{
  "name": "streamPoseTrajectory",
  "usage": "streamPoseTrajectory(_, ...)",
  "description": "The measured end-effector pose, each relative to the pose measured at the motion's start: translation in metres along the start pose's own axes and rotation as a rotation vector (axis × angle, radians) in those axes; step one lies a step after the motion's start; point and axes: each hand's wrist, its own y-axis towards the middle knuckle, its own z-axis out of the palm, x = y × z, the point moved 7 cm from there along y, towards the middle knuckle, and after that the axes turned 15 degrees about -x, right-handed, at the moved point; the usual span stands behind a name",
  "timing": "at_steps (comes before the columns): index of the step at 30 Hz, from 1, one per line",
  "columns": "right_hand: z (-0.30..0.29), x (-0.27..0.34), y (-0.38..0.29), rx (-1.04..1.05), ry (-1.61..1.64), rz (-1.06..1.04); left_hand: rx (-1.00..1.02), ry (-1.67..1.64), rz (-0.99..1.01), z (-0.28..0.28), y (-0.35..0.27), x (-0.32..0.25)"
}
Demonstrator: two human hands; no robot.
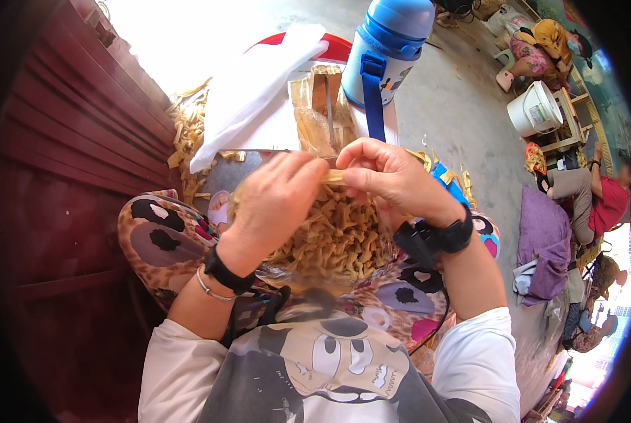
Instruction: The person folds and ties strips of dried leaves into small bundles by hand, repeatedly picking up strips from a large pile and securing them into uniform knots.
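Between my two hands a flat, pale yellow strip (333,177) of dried plant-like material is stretched. My left hand (278,198), slightly blurred, grips its left end. The thumb and fingers of my right hand (392,177) pinch the other end. Just below lies a heap of short, knotted-looking yellow pieces (336,232) at my lap, apparently in clear plastic. Beyond my fingers stands a wooden block (315,124) with a narrow upright metal piece (330,103) set in it. The strip's ends are hidden by my fingers.
A blue-capped bottle (384,58) with a strap stands beyond my right hand, near white cloth or plastic (265,90). Loose strips (188,132) lie by the dark red panel (82,121) at left. Several people, a white bucket (535,108) and a purple sack (543,243) are at right.
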Motion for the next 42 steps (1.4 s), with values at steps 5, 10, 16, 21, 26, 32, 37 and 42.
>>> streamPoseTrajectory(5,-0.013,0.005,-0.011,0.142,-0.074,0.22,-0.235,0.162,-0.04,-0.028,0.012,0.028)
streamPoseTrajectory(10,-0.006,0.029,-0.017,0.103,0.369,0.04,0.411,-0.366,-0.535,0.029,-0.031,0.013)
streamPoseTrajectory(16,0.007,0.009,-0.008,-0.009,-0.236,-0.297,0.452,-1.022,-1.062,0.029,-0.03,0.012)
streamPoseTrajectory(21,0.015,0.017,-0.018,0.128,0.183,0.064,0.18,-0.979,-0.979,0.034,-0.029,0.016)
streamPoseTrajectory(26,0.0,-0.006,-0.005,-0.011,0.258,0.158,0.17,-0.499,-0.859,0.027,-0.026,0.023)
streamPoseTrajectory(32,0.01,-0.016,-0.007,0.089,0.385,0.34,0.045,-0.611,-0.279,0.011,0.003,-0.01)
streamPoseTrajectory(37,0.011,-0.005,-0.009,0.006,0.146,0.085,0.146,-0.5,-0.603,0.021,-0.012,0.012)
streamPoseTrajectory(42,0.006,-0.006,0.0,-0.048,0.054,-0.1,-0.012,-0.314,-0.461,0.017,-0.009,0.013)
